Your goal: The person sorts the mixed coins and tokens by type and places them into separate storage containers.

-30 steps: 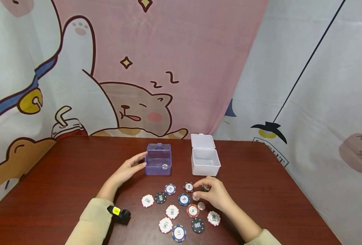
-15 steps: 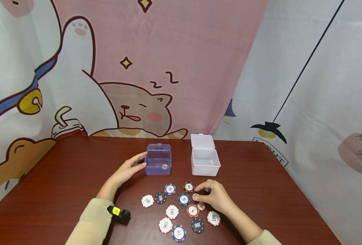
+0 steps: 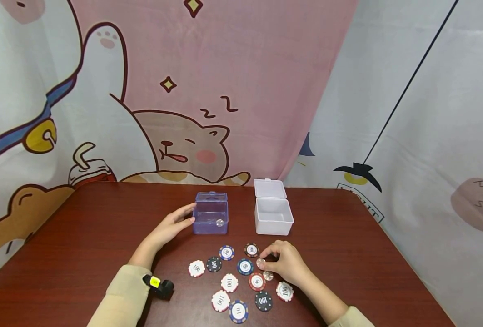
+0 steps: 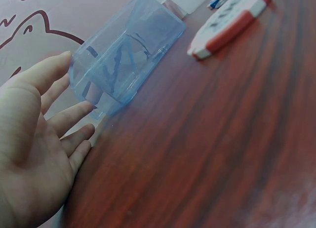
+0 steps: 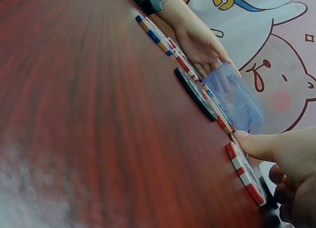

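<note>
In the head view my left hand (image 3: 171, 228) is at the left side of a translucent blue box (image 3: 211, 228), its thumb and fingers extended at the wall. The left wrist view shows these fingertips right at the box's edge. A silver coin (image 3: 220, 223) shows in the box, whose lid stands raised. My right hand (image 3: 286, 262) is low over the table, with thumb and index finger pinching a small silver coin (image 3: 260, 262) at its edges. Another silver coin (image 3: 268, 275) lies just nearer. Beneath the right hand, a dark chip is mostly hidden.
An open white box (image 3: 274, 222) stands right of the blue one. Around the coins lie several poker chips, among them a red one (image 3: 257, 281), a black one (image 3: 263, 301) and a white one (image 3: 285, 291). A patterned curtain (image 3: 266, 81) hangs behind the table (image 3: 339, 236).
My right hand has shifted slightly nearer, its thumb and index finger closing in on the coin. The left hand and both boxes look the same.
</note>
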Demonstrator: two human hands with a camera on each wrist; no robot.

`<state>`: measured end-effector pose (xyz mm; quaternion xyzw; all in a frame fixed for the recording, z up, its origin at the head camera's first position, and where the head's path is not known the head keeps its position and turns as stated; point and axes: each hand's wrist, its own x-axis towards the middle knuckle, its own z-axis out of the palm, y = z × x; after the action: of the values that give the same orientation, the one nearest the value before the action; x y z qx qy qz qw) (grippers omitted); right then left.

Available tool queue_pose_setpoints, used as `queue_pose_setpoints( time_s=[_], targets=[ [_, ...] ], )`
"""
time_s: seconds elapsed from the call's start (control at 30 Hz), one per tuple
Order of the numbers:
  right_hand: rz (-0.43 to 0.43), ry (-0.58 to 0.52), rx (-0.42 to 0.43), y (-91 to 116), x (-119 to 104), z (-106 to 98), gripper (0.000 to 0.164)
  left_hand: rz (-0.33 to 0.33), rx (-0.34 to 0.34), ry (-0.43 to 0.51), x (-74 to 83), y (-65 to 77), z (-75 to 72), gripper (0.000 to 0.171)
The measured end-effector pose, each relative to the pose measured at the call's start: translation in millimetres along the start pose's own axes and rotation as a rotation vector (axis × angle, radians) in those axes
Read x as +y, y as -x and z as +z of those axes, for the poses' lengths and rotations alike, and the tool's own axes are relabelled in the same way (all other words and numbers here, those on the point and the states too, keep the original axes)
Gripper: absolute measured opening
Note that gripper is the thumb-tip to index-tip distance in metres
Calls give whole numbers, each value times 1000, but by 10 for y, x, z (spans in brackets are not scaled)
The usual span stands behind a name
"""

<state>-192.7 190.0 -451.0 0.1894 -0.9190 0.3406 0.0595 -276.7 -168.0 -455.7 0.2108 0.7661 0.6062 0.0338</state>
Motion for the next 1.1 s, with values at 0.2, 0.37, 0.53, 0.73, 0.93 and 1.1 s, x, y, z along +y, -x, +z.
queue_pose_setpoints(
  time_s=[0.2, 0.37, 0.53, 0.73, 0.93, 1.1],
  targets=[
    [-14, 10, -13, 5, -12, 4, 14, -2, 1, -5, -9, -1, -1, 56],
    [-29, 21, -23, 11, -23, 5, 14, -10, 5, -13, -15, -6, 1, 54],
    [-44, 36, -26, 17, -29, 5, 14, -4, 6, -11, -16, -5, 2, 56],
    [3, 16, 0, 9, -34, 7, 17, -3, 4, -5, -7, -5, 4, 57],
    [22, -12, 47, -14, -29, 0, 21, -3, 4, -15, -16, -9, 0, 57],
    [13, -40, 56, -18, -40, -7, 21, -12, 6, -24, -21, -10, -5, 55]
  ],
)
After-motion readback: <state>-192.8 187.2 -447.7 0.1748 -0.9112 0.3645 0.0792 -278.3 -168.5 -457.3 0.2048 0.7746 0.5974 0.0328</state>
